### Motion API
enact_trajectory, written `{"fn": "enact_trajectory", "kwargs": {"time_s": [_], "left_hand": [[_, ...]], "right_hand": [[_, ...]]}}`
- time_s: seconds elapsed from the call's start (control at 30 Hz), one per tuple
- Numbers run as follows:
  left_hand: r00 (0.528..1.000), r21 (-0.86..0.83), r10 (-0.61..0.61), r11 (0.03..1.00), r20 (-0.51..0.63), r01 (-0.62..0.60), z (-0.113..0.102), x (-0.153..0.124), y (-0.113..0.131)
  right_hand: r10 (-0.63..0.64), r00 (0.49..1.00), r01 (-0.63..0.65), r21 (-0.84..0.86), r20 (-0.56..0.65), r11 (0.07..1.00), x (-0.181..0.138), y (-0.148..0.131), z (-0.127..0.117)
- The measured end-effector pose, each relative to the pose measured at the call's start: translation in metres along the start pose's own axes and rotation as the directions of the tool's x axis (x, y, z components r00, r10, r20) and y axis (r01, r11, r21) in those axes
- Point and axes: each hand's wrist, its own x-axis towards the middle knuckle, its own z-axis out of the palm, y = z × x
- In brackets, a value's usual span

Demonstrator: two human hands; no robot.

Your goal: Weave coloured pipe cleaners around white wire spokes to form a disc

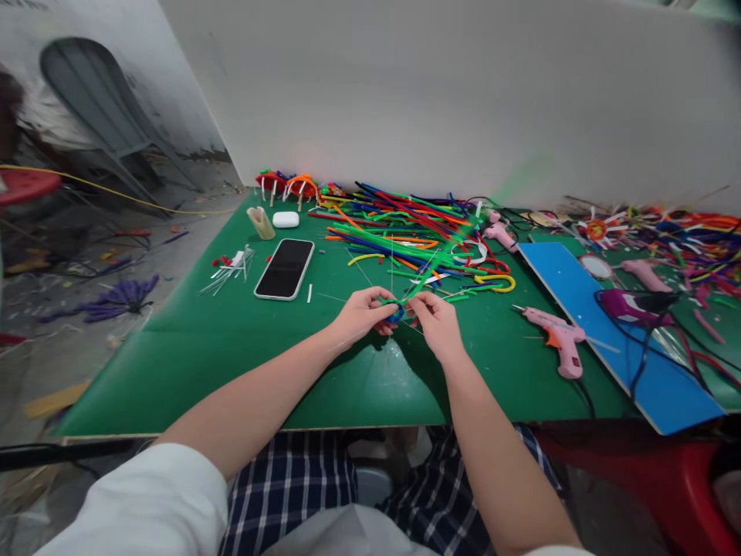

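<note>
Over the green table, my left hand (366, 310) pinches a small blue coil of pipe cleaner (395, 313). Thin pale spokes fan out from this coil in several directions. Close beside it, my right hand (435, 318) has its fingertips closed on a green pipe cleaner (421, 284) at the coil's edge. The green strand's long free end rises away to the upper right and is smeared by motion. My fingers partly cover the coil, so how the green strand joins it cannot be made out.
Loose coloured pipe cleaners (399, 208) lie behind my hands. To the left are a phone (285, 269), a white earbud case (285, 220) and thin white sticks (231, 270). A pink glue gun (559, 336) rests right, beside a blue board (614, 332) with trailing cords.
</note>
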Motion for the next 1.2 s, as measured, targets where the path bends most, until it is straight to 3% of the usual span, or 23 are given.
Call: {"fn": "enact_trajectory", "kwargs": {"time_s": [0.33, 0.77, 1.2], "left_hand": [[1.000, 0.017, 0.003, 1.000, 0.005, -0.003, -0.0012, -0.0011, 0.0023], [0.999, 0.060, 0.039, 0.997, 0.036, -0.042, -0.0002, -0.0020, 0.0019], [0.999, 0.022, 0.016, 1.000, 0.052, -0.017, 0.0017, -0.0023, 0.0025]], "right_hand": [[0.021, 0.998, -0.022, 0.018, 0.066, 1.000, 0.0001, -0.0023, -0.0034], [0.144, 0.975, -0.169, 0.141, 0.172, 0.975, 0.0032, 0.0003, -0.0085], [0.096, 0.990, -0.105, 0.084, 0.105, 0.991, 0.0035, 0.0019, -0.0032]]}}
